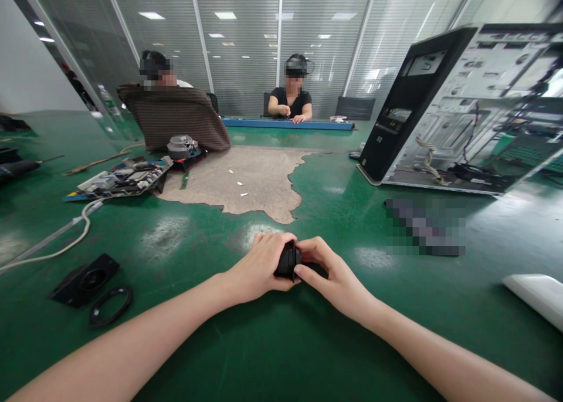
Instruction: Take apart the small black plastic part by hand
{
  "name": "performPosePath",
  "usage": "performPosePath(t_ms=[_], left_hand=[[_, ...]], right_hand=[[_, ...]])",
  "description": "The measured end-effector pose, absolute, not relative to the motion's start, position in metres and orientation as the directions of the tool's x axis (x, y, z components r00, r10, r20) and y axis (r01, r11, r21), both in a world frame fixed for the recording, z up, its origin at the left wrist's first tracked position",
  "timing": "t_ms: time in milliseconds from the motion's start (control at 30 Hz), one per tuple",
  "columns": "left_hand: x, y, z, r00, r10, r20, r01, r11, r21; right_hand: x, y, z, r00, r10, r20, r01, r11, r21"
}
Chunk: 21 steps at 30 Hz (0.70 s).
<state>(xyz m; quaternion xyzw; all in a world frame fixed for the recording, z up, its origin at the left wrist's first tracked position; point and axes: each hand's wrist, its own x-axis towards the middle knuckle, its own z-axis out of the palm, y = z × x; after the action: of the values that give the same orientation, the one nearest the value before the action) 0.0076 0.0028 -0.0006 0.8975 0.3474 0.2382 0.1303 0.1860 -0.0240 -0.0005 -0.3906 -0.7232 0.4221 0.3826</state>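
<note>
A small black part (287,262) is held between both hands, just above the green tabletop near the middle. My left hand (259,267) wraps round its left side and top. From the right, my right hand (328,273) pinches its flanged end between thumb and fingers. On the table to the left lie a black square piece with a round opening (90,277) and a black ring (111,306). The fingers partly cover the part, so its full shape is hidden.
An open computer case (417,105) stands at the right, a pixelated object (424,229) before it. A white object (536,296) lies at the right edge. Circuit boards (123,179) and a cable (65,246) are at the left. Two people sit beyond the table (202,331).
</note>
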Motion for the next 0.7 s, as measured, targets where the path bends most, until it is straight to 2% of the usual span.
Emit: performPosePath(t_ms=[200,467,700], left_hand=[[0.0084,0.0029,-0.0004,0.646,0.679,0.349,0.555,-0.731,0.397],[0.0083,0.0027,-0.0014,0.645,0.679,0.351,0.559,-0.732,0.389],[0.0077,0.0018,-0.0004,0.647,0.682,0.341,0.561,-0.728,0.393]], right_hand=[[0.1869,-0.024,-0.0029,-0.371,0.871,0.323,0.269,0.434,-0.86],[0.1847,-0.0242,-0.0004,-0.368,0.905,0.215,0.267,0.324,-0.908],[0.1873,-0.0252,-0.0005,-0.398,0.85,0.344,0.294,0.474,-0.83]])
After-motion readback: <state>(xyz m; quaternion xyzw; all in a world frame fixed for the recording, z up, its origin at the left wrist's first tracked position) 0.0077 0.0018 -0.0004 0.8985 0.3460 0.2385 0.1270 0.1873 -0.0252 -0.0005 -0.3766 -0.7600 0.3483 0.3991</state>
